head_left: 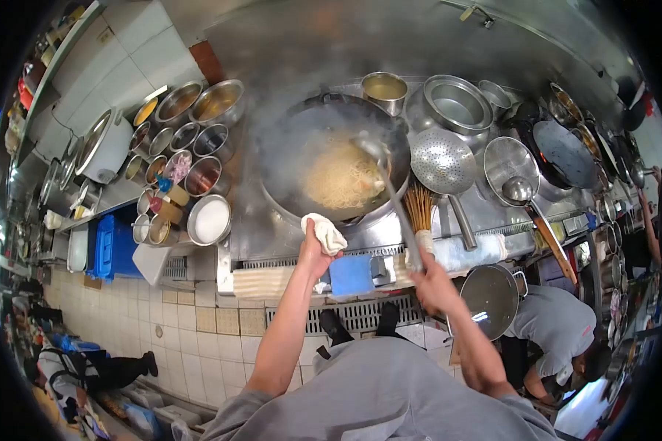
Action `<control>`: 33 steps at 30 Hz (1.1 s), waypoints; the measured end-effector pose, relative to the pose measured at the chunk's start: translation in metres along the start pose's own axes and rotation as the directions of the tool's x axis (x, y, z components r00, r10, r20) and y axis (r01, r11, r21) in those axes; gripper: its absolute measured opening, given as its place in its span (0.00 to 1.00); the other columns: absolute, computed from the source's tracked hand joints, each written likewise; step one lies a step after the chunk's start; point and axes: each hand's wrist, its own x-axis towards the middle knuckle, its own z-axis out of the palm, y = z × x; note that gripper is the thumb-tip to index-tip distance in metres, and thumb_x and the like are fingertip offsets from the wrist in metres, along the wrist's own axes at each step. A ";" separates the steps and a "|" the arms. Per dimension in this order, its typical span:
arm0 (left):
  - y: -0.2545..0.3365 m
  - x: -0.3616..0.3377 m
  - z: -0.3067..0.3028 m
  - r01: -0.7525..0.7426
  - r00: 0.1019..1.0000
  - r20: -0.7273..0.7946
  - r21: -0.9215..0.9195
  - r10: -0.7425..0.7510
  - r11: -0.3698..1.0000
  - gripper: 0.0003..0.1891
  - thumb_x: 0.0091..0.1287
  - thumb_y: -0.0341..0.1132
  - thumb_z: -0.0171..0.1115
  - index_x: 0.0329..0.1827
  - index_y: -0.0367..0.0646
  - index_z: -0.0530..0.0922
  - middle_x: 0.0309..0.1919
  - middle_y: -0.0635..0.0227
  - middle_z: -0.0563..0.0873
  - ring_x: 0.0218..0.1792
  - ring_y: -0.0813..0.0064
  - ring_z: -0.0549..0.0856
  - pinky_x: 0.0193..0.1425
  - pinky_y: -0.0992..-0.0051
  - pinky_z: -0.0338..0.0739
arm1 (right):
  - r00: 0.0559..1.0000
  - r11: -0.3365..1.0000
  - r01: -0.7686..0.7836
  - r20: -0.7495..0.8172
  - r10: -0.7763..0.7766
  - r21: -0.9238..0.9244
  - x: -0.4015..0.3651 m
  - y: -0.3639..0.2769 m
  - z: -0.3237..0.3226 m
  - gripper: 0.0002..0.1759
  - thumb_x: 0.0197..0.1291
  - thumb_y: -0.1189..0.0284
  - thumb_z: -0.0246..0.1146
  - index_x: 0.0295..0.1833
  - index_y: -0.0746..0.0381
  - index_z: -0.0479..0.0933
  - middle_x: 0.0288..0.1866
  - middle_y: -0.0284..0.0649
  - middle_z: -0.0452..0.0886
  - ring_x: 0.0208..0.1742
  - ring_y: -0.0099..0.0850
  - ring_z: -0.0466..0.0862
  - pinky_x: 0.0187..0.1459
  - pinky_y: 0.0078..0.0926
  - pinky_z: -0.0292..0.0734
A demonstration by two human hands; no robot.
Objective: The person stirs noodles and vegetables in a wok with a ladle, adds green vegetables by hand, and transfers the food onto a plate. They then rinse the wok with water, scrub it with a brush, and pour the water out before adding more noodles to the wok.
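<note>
Steam rises from a large dark wok (290, 132) on the stove, with pale noodles (338, 176) in it. My left hand (315, 253) is closed on a folded white cloth (324, 234) at the wok's near rim. In my right hand (435, 287) is the handle of a long metal ladle (399, 202), whose bowl rests among the noodles at their right side. A bamboo brush (419, 209) lies just right of the ladle handle. Beyond it is a perforated strainer (443, 160).
Metal containers and a bowl of white powder (209, 220) stand at left. Pots and a mesh strainer (511, 167) occupy the right, above a large pot (489, 301). One person (555, 323) bends at lower right; another (73, 371) is at lower left.
</note>
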 end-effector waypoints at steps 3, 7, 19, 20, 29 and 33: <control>0.009 0.020 0.022 0.038 0.993 -0.105 -0.113 -0.050 0.993 0.21 0.71 0.60 0.50 0.49 0.54 0.75 0.36 0.66 0.83 0.36 0.63 0.83 0.31 0.66 0.76 | 0.995 0.991 -0.016 0.102 0.003 0.130 -0.026 0.011 0.001 0.39 0.63 0.79 0.60 0.78 0.58 0.53 0.19 0.28 0.69 0.15 0.18 0.69 0.16 0.21 0.65; -0.006 0.058 0.006 0.061 0.994 -0.079 -0.223 -0.080 0.973 0.10 0.69 0.47 0.55 0.42 0.53 0.77 0.33 0.67 0.82 0.33 0.63 0.82 0.28 0.67 0.75 | 0.997 0.996 0.030 0.078 -0.024 -0.083 -0.072 -0.011 -0.025 0.36 0.63 0.78 0.62 0.76 0.61 0.59 0.23 0.32 0.74 0.16 0.20 0.70 0.19 0.23 0.67; -0.033 0.006 0.020 -0.072 0.992 -0.116 -0.196 0.050 0.978 0.07 0.70 0.37 0.51 0.38 0.48 0.76 0.30 0.67 0.83 0.30 0.68 0.83 0.29 0.68 0.76 | 0.984 0.929 0.094 0.174 -0.033 -0.357 -0.018 -0.030 -0.034 0.37 0.63 0.71 0.63 0.75 0.64 0.58 0.27 0.46 0.80 0.23 0.36 0.80 0.31 0.34 0.76; -0.042 -0.014 0.021 -0.077 0.988 -0.150 -0.206 0.046 0.976 0.06 0.69 0.36 0.51 0.39 0.47 0.76 0.31 0.65 0.84 0.30 0.67 0.84 0.29 0.68 0.76 | 0.983 0.910 0.161 0.148 -0.112 -0.383 -0.009 -0.026 -0.031 0.37 0.62 0.71 0.63 0.75 0.65 0.59 0.28 0.49 0.81 0.26 0.40 0.81 0.34 0.36 0.77; -0.026 -0.046 0.026 0.047 0.989 -0.121 -0.302 -0.088 0.952 0.08 0.70 0.40 0.50 0.43 0.47 0.75 0.34 0.64 0.84 0.35 0.60 0.85 0.27 0.66 0.75 | 0.965 0.967 -0.043 0.239 0.105 -0.250 -0.039 -0.085 -0.048 0.34 0.64 0.73 0.61 0.75 0.64 0.60 0.20 0.38 0.73 0.17 0.23 0.70 0.21 0.28 0.70; -0.026 -0.022 0.033 0.014 0.997 -0.070 -0.213 -0.030 0.977 0.06 0.68 0.36 0.54 0.41 0.45 0.75 0.29 0.64 0.83 0.29 0.66 0.84 0.25 0.65 0.78 | 0.984 0.891 0.124 0.167 -0.054 -0.438 -0.004 -0.057 -0.044 0.32 0.64 0.73 0.60 0.73 0.65 0.62 0.24 0.48 0.79 0.21 0.39 0.78 0.27 0.35 0.75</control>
